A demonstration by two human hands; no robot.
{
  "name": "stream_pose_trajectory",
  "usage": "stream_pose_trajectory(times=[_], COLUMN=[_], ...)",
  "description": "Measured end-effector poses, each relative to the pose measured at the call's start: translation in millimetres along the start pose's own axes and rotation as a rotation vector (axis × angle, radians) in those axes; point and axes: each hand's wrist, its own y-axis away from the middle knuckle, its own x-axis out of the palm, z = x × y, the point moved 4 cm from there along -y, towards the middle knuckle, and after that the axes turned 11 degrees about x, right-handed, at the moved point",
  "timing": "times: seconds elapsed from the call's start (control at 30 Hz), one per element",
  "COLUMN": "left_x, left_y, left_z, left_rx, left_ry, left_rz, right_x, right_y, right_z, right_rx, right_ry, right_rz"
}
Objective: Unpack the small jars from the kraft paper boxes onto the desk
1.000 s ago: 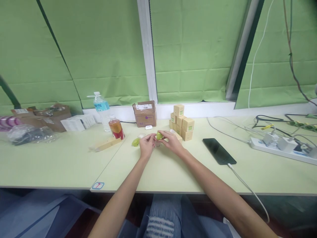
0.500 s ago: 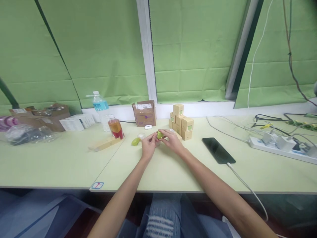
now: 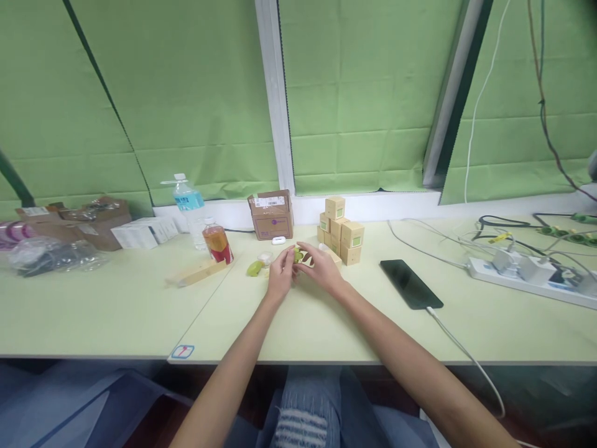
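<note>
- Two bare hands meet above the tabletop [image 3: 224,330], a small lime-green piece [image 3: 297,255] between their fingertips
- Left hand [image 3: 280,272]: fingers pinched closed on the piece
- Right hand [image 3: 323,266]: thumb and forefinger bowed apart at its other side; whether they grip it, I cannot tell
- Done, as far as shows: the piece is in hand
- Left, seemingly: handling looks unfinished, the piece not yet set down
- Untouched: a lime-green item [image 3: 255,268] beside clear plastic [image 3: 265,257], and stacked small cardboard boxes [image 3: 351,235]
</note>
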Motion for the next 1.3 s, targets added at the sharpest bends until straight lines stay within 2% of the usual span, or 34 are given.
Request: stream_pose_trajectory(times=[0.1, 0.2, 0.3, 0.47, 0.6, 0.83, 0.93, 1.03, 1.13, 1.23, 1.3], left_x=[1.0, -0.9, -1.2, 4.3, 7.4, 5.0, -11.8, -45.0, -81.8, -109.7, -118.7], left_y=[-2.9, -5.5, -6.0, -2.8, -0.7, -3.7, -11.1, -17.3, -17.1, -11.6, -7.7], left_z=[5.9, 12.7, 13.7, 8.8, 6.8, 10.6, 12.8, 10.0, 6.3, 2.6, 1.9], left_rx=[-0.09, -0.211, -0.251, -0.223, -0.215, -0.167, -0.113, 0.0, 0.05, 0.046, 0.02], left_ry=[0.165, 0.352, 0.459, 0.407, 0.364, 0.293, 0.272, 0.191, -0.034, -0.402, -0.621], left_rz=[-0.012, -0.075, -0.095, -0.017, 0.025, -0.053, -0.221, -0.487, -0.701, -0.803, -0.783], right_x=[2.6, 2.8, 3.3, 4.1, 5.3, 4.4, 0.7, 0.9, 12.3, 33.0, 46.6], right_y=[1.0, 1.3, 1.5, 2.0, 2.6, 1.9, 3.3, 6.2, 8.7, 8.7, 7.7], right_z=[4.0, 9.0, 11.8, 10.0, 11.3, 18.8, 22.2, 25.5, 29.5, 34.0, 36.3], right_rx=[0.02, -0.04, -0.104, -0.076, -0.048, -0.051, -0.054, -0.081, -0.137, -0.18, -0.189], right_ry=[-0.025, -0.062, -0.026, 0.15, 0.258, 0.283, 0.304, 0.29, 0.32, 0.407, 0.469], right_rz=[0.008, -0.021, -0.043, -0.104, -0.097, -0.123, -0.161, -0.149, -0.085, -0.027, 0.006])
